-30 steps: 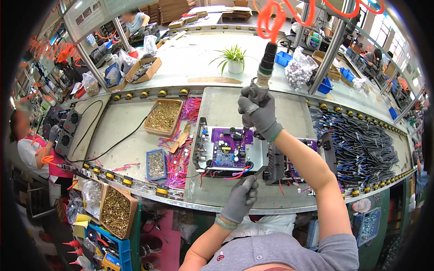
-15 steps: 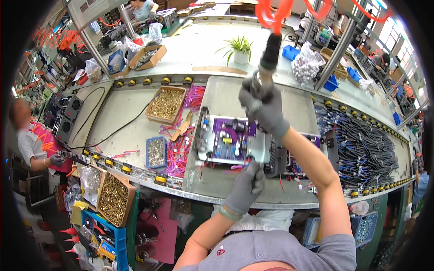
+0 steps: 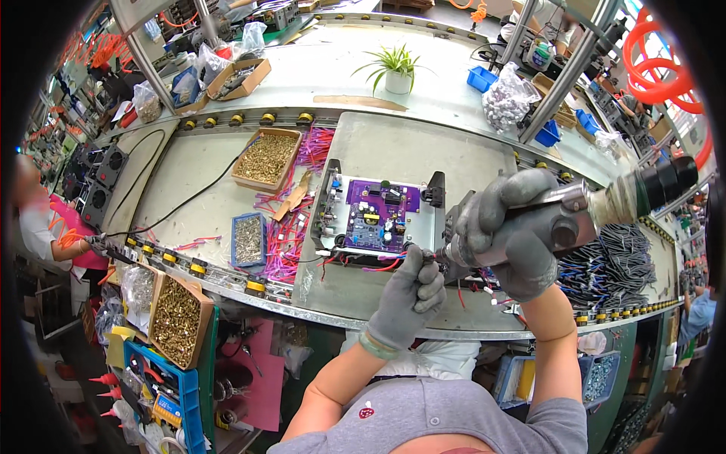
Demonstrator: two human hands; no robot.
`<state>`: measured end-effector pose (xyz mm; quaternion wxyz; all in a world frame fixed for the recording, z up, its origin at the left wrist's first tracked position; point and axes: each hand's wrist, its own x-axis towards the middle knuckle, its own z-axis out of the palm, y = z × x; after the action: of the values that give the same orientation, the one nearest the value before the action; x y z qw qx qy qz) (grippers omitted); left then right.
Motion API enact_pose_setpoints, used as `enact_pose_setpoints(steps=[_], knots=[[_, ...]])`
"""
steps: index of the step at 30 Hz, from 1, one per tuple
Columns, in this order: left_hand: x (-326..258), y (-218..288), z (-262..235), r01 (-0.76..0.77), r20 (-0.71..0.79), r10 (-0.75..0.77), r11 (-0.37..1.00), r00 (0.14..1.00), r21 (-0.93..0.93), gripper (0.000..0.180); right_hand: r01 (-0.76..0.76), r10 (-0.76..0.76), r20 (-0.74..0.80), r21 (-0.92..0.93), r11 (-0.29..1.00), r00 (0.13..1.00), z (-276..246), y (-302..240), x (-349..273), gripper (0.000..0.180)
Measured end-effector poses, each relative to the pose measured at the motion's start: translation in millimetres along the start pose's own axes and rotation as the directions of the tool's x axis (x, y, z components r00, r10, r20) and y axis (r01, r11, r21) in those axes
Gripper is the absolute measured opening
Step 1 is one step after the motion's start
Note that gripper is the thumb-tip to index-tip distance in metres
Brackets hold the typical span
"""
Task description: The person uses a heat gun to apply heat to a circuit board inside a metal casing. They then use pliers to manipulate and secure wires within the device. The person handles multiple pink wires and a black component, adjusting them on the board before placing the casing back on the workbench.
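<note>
My right hand (image 3: 510, 227), in a grey glove, is closed around an air screwdriver (image 3: 571, 231) lying almost level, its nose pointing left. At its tip my left hand (image 3: 408, 299), gloved too, pinches something small and dark that I cannot make out. Both hands meet by the lower right corner of an open metal chassis (image 3: 427, 221). Inside it sits a purple circuit board (image 3: 370, 216) with several components. Red and purple wires hang from the chassis's near edge. Behind the driver, another dark unit is mostly hidden.
Left of the chassis lie loose pink and purple wires (image 3: 281, 250), a cardboard box (image 3: 253, 181) of brass fasteners and a blue tray (image 3: 264, 234) of silver screws. Black cables (image 3: 624, 265) are heaped at right. A potted plant (image 3: 397, 82) stands behind. A co-worker's hand (image 3: 98, 244) is at left.
My right hand has brought the air screwdriver down and right from above the chassis, tilting it from upright to level. Its tip now meets my left hand, which stays near the chassis corner.
</note>
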<state>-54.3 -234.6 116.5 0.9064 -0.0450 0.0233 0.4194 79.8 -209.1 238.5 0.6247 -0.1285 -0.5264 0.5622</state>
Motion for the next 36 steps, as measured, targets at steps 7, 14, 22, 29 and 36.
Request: enact_pose_setpoints(steps=[7, 14, 22, 29, 36], knots=[[-3, -2, -14, 0.008, 0.036, -0.015, 0.985, 0.999, 0.174, 0.039, 0.167, -0.126, 0.444, -0.054, 0.985, 0.887, -23, 6, 17, 0.036], [-2, -7, 8, 0.203, -0.408, -0.043, 0.911, 0.912, 0.358, 0.033, -0.172, 0.129, -0.283, -0.133, 0.976, 0.950, -2, 35, 57, 0.032], [-21, -1, -72, 0.064, -0.165, -0.024, 0.968, 0.986, 0.243, 0.023, -0.144, 0.022, -0.323, -0.359, 0.922, 0.946, -59, 129, 120, 0.021], [-16, 5, -72, 0.124, -0.306, -0.035, 0.953, 0.951, 0.276, 0.023, -0.191, 0.041, -0.345, -0.413, 0.891, 0.938, -46, 125, 114, 0.022], [-16, 12, -67, 0.186, -0.336, -0.016, 0.856, 0.942, 0.482, 0.020, -0.186, 0.098, -0.246, -0.368, 0.911, 0.964, -34, 130, 104, 0.021]])
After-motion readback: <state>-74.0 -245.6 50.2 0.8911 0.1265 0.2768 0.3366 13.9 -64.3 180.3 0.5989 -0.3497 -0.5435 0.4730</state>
